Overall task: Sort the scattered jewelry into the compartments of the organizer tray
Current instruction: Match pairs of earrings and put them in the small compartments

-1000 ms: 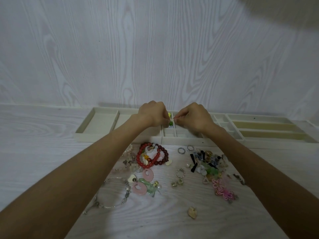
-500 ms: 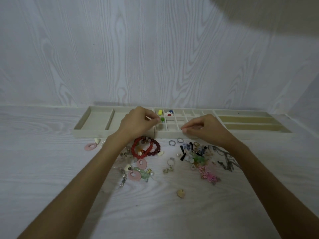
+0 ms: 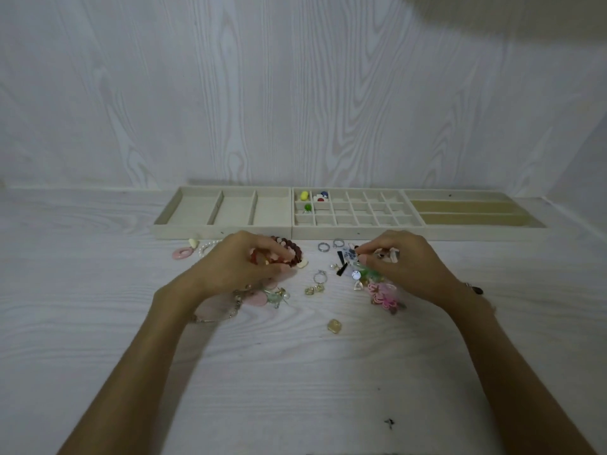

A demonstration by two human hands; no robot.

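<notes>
Red beaded bracelet (image 3: pixel 289 249) sits under the left hand's (image 3: pixel 243 261) curled fingers, while the right hand (image 3: pixel 399 261) pinches small jewelry near the organizer tray (image 3: pixel 328 232).

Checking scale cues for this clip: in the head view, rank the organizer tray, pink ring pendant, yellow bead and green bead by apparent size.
1. organizer tray
2. pink ring pendant
3. yellow bead and green bead: they look alike, so unranked.

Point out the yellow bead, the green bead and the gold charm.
yellow bead (image 3: pixel 304 194): head view, its middle.
green bead (image 3: pixel 307 207): head view, its top.
gold charm (image 3: pixel 334 325): head view, its middle.
</notes>
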